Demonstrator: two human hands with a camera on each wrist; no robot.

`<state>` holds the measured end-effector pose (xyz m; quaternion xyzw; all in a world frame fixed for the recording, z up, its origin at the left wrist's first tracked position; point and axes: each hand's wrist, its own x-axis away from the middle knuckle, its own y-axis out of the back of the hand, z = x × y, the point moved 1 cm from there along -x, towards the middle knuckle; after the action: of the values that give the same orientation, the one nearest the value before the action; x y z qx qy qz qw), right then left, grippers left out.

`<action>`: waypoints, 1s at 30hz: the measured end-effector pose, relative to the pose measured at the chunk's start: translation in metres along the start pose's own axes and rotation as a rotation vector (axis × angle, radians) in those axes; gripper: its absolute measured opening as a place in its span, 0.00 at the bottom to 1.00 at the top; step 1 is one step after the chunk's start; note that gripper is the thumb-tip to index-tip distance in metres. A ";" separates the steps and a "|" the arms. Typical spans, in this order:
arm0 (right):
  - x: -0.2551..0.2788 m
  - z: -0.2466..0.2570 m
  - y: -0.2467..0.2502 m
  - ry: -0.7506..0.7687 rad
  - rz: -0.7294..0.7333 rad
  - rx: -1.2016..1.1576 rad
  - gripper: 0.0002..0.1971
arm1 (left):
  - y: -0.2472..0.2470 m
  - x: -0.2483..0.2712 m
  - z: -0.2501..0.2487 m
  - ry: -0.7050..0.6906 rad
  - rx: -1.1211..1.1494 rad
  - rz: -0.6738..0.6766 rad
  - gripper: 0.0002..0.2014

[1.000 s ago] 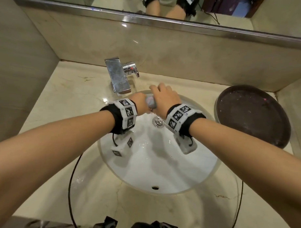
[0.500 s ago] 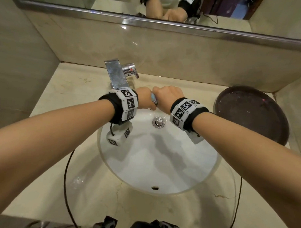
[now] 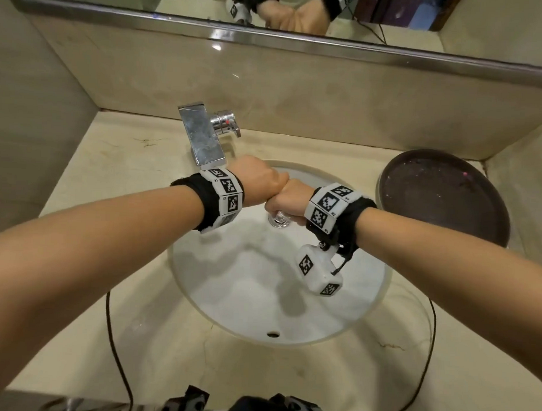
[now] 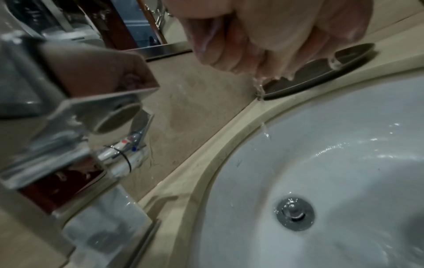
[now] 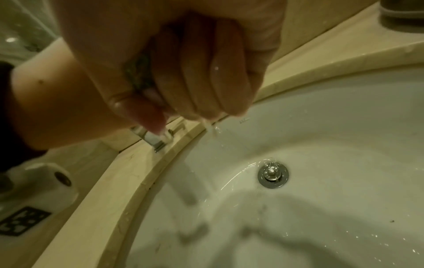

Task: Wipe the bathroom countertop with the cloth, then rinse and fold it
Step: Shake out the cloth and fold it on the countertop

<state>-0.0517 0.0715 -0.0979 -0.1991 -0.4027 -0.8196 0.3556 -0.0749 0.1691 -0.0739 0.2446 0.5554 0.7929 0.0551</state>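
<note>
both fists wringing cloth, over sink

both fists, left hand and right hand, hang touching over the back of the round white ceramic basin. square chrome faucet spout juts just beside the left wrist, blocking that side. dark round tray fills the counter on the right. beige stone backsplash closes the rear. basin front and the beige marble countertop at left w/ room to pass.
</note>
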 end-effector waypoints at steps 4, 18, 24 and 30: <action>0.006 -0.006 0.003 -0.011 0.052 -0.057 0.17 | -0.002 -0.002 -0.005 -0.019 0.016 -0.065 0.11; 0.005 -0.002 0.011 0.127 -0.005 0.208 0.13 | -0.010 0.012 -0.003 0.322 0.169 -0.033 0.11; 0.006 0.009 -0.011 0.272 0.160 0.275 0.20 | -0.036 0.038 0.003 0.379 0.446 -0.053 0.12; 0.006 0.029 -0.049 0.304 0.145 0.510 0.12 | -0.083 0.090 0.015 0.381 0.803 0.153 0.19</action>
<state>-0.0914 0.1129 -0.1024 -0.0068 -0.5225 -0.6848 0.5079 -0.1618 0.2456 -0.1162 0.1365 0.7996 0.5472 -0.2061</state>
